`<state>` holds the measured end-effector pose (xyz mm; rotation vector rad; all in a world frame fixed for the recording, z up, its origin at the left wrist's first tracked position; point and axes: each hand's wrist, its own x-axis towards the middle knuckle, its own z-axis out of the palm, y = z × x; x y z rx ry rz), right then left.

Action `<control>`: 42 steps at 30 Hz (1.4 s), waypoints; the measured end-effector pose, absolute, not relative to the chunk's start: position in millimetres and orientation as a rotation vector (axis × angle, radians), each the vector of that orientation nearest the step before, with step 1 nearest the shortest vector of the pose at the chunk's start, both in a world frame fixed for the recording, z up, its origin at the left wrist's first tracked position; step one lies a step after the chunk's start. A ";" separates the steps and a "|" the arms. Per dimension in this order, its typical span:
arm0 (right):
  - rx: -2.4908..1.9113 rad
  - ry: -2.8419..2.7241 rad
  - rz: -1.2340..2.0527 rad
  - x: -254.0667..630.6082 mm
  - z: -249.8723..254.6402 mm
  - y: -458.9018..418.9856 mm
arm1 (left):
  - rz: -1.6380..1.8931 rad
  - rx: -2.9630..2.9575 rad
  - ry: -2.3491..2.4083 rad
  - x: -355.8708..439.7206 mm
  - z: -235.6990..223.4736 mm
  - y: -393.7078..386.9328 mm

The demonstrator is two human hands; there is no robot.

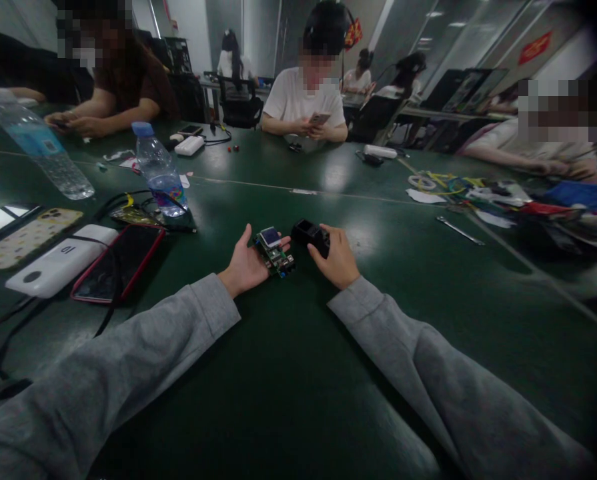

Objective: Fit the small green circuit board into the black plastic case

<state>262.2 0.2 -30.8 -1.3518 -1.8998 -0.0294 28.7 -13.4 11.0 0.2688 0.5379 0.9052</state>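
Palm up, my left hand (pixel 248 263) supports a green circuit board (pixel 277 253) with a small screen on it. The board lies tilted across the fingers, and the thumb stands away from it. My right hand (pixel 339 257) grips a black plastic case (pixel 309 235) with a rectangular opening, thumb on the near side and fingers over the right end. The case is just right of the board, with a narrow gap between them. Whether the case touches the table is hard to tell.
Phones (pixel 123 263), a white power bank (pixel 61 260) and cables lie on the left of the green table (pixel 288 373). Two plastic bottles (pixel 161 177) stand behind them. A wrench (pixel 459 231) and a wire heap (pixel 453 187) are at right. Across the table a person (pixel 303 100) holds a phone.
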 end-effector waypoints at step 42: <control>-1.189 -1.701 0.321 187.4 -8.9 -58.0 | 0.836 0.364 0.393 32.2 5.2 -14.5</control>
